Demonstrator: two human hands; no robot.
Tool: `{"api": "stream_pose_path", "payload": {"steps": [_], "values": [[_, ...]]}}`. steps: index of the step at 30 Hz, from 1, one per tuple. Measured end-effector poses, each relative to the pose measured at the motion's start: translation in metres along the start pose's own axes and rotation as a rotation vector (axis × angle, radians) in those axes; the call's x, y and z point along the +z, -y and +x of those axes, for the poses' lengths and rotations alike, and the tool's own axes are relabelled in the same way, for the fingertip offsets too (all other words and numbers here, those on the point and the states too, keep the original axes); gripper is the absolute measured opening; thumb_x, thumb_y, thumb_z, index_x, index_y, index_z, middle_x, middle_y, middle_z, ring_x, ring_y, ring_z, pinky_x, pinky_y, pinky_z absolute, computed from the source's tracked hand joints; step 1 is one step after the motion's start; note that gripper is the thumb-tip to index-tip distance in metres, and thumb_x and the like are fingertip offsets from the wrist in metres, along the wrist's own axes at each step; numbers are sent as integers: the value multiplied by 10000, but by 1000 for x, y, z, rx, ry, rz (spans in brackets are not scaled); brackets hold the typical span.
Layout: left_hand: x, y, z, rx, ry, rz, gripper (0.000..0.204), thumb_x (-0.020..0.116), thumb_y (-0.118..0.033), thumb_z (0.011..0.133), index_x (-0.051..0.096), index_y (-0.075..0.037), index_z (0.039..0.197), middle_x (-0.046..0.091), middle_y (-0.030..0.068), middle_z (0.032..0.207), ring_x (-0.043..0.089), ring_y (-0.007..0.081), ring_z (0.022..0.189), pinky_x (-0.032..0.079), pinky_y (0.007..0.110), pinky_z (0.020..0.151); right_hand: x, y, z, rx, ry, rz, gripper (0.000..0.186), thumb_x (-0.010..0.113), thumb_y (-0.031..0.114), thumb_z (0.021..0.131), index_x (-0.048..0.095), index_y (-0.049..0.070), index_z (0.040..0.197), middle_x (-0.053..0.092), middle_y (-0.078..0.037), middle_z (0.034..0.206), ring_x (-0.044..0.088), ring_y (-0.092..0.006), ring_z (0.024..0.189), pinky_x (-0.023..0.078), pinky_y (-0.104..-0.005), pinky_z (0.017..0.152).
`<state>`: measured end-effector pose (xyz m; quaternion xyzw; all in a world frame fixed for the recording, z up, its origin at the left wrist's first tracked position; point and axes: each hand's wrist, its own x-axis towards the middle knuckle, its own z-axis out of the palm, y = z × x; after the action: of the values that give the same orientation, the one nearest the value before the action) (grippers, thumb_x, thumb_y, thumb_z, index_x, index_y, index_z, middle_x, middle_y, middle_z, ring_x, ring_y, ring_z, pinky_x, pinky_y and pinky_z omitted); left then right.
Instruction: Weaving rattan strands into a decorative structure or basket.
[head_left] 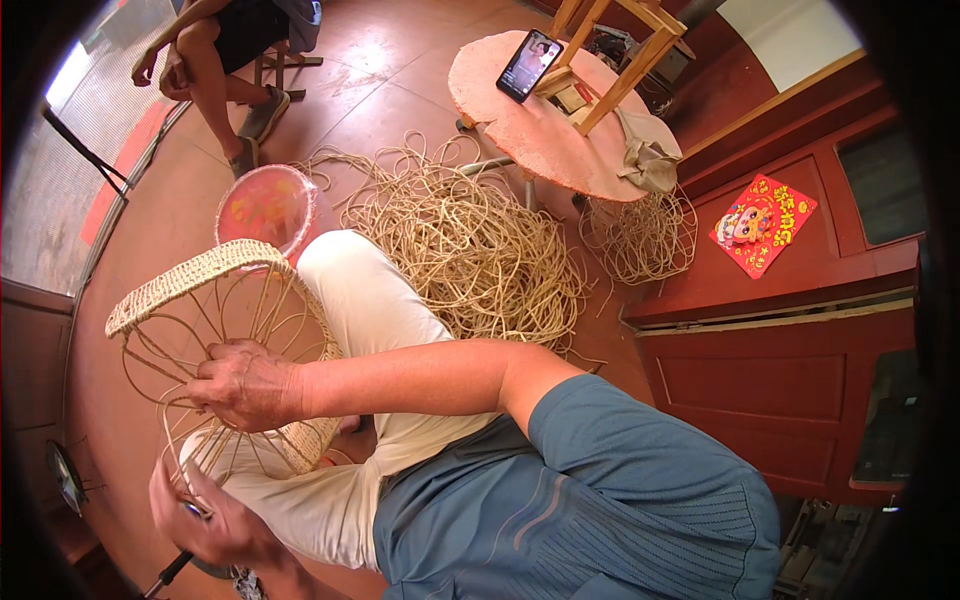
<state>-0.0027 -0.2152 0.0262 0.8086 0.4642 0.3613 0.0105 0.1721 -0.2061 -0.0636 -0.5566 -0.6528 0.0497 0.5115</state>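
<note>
A half-woven basket (190, 278) of pale cane leans across my lap, with a tight woven band along its edge and bare curved strands between. My right hand (245, 385) reaches over the strands, its fingers closed round several of them. Just below it, at the lower left, is my left hand (215, 515), smeared by motion beside the strand ends. A small shiny thing shows at its fingers; whether the hand grips anything is unclear. Close to that hand, a black rod-like thing (175, 570) slants downward.
A large heap of loose cane (480, 250) covers the floor beyond my knee. A pink tub (270, 212) stands beside it. A round pink table (560, 150) carries an upright phone (528, 66) and an upturned wooden stool (630, 70). Another person's legs (205, 70) are at the upper left.
</note>
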Motion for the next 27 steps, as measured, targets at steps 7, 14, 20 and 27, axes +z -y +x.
{"api": "stream_pose_path", "payload": {"steps": [7, 14, 20, 27], "values": [[3, 6, -23, 71, 104, -105, 344, 592, -49, 1129, 642, 41, 1458, 691, 157, 1447, 716, 181, 921, 587, 284, 765, -2, -4, -3, -43, 17, -45, 92, 741, 191, 886, 746, 115, 939, 704, -86, 933, 694, -322, 953, 580, -470, 853], [26, 37, 19, -505, 363, -549, 468, 572, -112, 1134, 512, 51, 1569, 646, 163, 1515, 635, 83, 776, 511, 220, 603, 15, -4, -2, -56, 10, -51, 94, 747, 218, 880, 737, 132, 918, 705, -83, 896, 704, -335, 907, 583, -479, 795], [62, 47, 60, -539, 458, -877, 573, 610, -118, 1109, 415, 39, 1624, 769, 174, 1260, 597, 89, 586, 509, 241, 510, -10, -7, 2, -54, 34, -58, 104, 794, 233, 930, 767, 148, 985, 726, -110, 903, 733, -344, 850, 597, -468, 733], [45, 24, 58, -415, 443, -605, 551, 632, -132, 1106, 458, 79, 1584, 754, 140, 1084, 627, 98, 588, 459, 245, 432, -15, -6, 5, -45, 74, -52, 96, 777, 201, 891, 736, 149, 961, 726, -51, 882, 724, -314, 822, 597, -452, 728]]}}
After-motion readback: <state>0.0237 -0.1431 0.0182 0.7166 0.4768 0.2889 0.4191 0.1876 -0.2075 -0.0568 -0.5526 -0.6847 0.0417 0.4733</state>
